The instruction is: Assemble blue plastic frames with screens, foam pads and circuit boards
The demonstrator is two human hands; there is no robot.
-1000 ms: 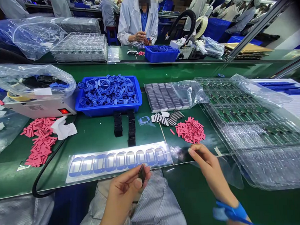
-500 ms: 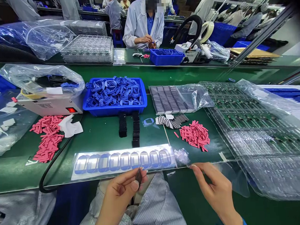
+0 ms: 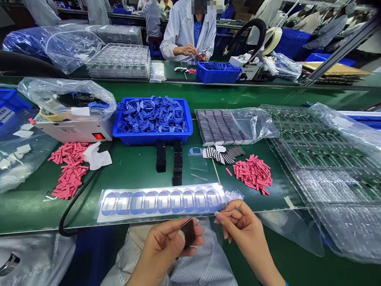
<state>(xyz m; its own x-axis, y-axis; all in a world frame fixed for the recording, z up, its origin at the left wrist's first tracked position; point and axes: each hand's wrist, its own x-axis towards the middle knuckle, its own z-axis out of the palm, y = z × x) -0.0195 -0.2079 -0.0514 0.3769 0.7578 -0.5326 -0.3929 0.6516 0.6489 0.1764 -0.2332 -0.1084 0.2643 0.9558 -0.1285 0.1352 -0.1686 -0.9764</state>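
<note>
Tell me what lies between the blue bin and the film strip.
In the head view, two black stacks stand side by side on the green belt, between the blue bin and the film strip.

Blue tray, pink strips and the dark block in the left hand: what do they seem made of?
The blue tray looks like moulded plastic: glossy, with smooth rounded corners. The pink strips look like matte foam or rubber, with clean cut edges; unclear which. The dark block in the left hand has a faint sheen, perhaps plastic, but the view leaves it open.
</note>
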